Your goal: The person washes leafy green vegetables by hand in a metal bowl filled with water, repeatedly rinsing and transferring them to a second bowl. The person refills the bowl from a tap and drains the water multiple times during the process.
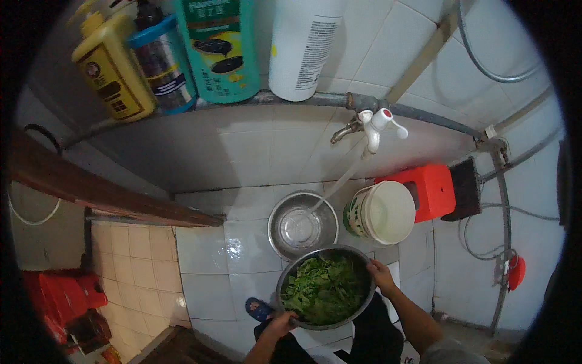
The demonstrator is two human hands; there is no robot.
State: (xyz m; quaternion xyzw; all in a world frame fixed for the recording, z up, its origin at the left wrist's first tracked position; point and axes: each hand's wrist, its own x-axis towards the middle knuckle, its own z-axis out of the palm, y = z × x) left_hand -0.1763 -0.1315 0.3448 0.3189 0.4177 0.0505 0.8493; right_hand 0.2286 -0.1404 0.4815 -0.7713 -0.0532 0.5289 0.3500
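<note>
A metal basin of leafy green vegetables (325,289) is held level between both hands above the floor. My left hand (282,324) grips its rim (313,326) at the lower left. On the right side, my right hand (382,276) holds the same rim. Just beyond it, a second metal basin (277,243) stands on the floor. Water runs in a stream (342,180) from the white plastic tap (373,132) into that basin, which has some water in the bottom.
A white plastic bucket (392,213) stands right of the floor basin, beside a red plastic stool (436,193). Several bottles, including a green shampoo bottle (223,50), line the wall above a metal pipe (313,98). A brown door edge (150,200) juts in from the left.
</note>
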